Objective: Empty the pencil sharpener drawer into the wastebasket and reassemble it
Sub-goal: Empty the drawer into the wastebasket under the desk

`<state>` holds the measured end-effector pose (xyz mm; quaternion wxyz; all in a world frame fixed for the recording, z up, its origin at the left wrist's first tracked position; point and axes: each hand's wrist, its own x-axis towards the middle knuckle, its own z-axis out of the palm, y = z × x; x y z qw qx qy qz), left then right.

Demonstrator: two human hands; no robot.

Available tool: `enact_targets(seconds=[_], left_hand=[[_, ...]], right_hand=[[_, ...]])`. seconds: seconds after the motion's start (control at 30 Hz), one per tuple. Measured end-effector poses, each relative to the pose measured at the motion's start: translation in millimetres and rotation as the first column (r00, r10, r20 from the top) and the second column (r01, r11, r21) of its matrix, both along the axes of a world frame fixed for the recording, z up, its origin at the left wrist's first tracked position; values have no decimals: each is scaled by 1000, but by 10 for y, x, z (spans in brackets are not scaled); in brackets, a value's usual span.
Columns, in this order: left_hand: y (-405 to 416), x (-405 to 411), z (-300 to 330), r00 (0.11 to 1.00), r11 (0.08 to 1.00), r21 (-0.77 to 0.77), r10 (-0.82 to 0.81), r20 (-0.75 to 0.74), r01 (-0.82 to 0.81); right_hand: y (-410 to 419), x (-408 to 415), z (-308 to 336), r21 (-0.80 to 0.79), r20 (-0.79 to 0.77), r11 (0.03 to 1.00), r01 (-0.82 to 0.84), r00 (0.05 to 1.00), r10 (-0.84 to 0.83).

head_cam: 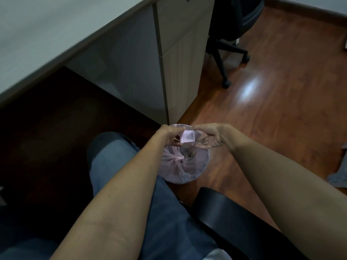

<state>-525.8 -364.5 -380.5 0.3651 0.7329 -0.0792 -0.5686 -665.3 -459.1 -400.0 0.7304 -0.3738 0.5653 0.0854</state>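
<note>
Bench (37, 34): pale top, upper left, well apart from both grips; carries nothing visible.

Trouser leg (112, 154): blue, left of and below the left grip; the person is seated.

Left grip (170, 136): fingers closed around the left side of the drawer, holding it over the wastebasket.

Drawer (187, 136): small pale pink box with a grey clouded face turned up toward the camera; between the two grips, directly above the far rim of the wastebasket. Contents too blurred to tell.

Wastebasket (203, 166): round, lined with a thin pink bag gathered toward its middle; on the wood floor just below both grips. Dark specks lie near the liner's centre.

Right grip (208, 137): palm half open, fingers curved, at or just beside the drawer's right edge; whether it presses the drawer I cannot tell.

Chair armrest (225, 207): black, below the right grip.

Office chair base (225, 53): black, well beyond the grips.

Sharpener body: not in view.

Handling note, as judgement: tip the open side fully downward, low over the liner's centre, and tap lightly so shavings fall inside the rim.
</note>
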Motion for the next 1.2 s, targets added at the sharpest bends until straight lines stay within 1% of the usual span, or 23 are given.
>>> enact_targets(seconds=[0.03, 0.1, 0.13, 0.2, 0.27, 0.4, 0.5, 0.57, 0.63, 0.73, 0.83, 0.93, 1.13, 1.2], left_hand=[[16, -4, 4, 1000, 1000, 3, -11, 2, 11], [11, 27, -25, 999, 999, -31, 29, 32, -28], [0, 52, -42, 999, 999, -40, 29, 25, -28], [9, 73, -31, 1000, 1000, -10, -10, -10, 10], [20, 102, -73, 1000, 999, 14, -29, 6, 29], [46, 152, -136, 999, 999, -44, 20, 41, -18], [51, 185, -180, 997, 995, -100, -5, 74, 12], [67, 208, -117, 999, 985, -170, 1, 54, 8], [75, 241, 6, 998, 966, -257, -14, 68, 31], [67, 294, 237, 977, 923, -357, -77, 200, 146], [20, 317, 517, 956, 869, -460, -45, 290, 180], [-36, 332, 860, 943, 808, -555, 0, 332, 196], [-84, 449, 1625, 878, 702, -641, 49, 477, 309], [-86, 495, 1873, 856, 681, -655, 79, 511, 328]], right_hand=[[-1, 4, -2, 4, -6, 1000, -3, 1000, 3], [-8, 16, -1, -25, 6, 1000, -7, 1000, 7], [-7, 25, 1, -45, 10, 999, -10, 1000, 11], [20, 31, 4, -60, -2, 998, -17, 1000, 17], [75, 25, 4, -46, 0, 999, -14, 1000, 14], [137, 14, 4, -78, 118, 997, 25, 993, -16], [140, -10, 47, -58, 229, 998, 26, 973, -12], [112, -26, 89, -70, 279, 997, 36, 960, -15], [54, -35, 170, -113, 335, 992, 51, 942, -11], [-23, -13, 357, -186, 442, 978, 91, 897, 1], [-88, 54, 635, -300, 497, 943, 141, 867, 29], [-208, 104, 960, -385, 528, 907, 173, 847, 63], [-353, 170, 1794, -485, 594, 854, 188, 788, 164], [-370, 213, 2074, -513, 614, 837, 188, 762, 205]])
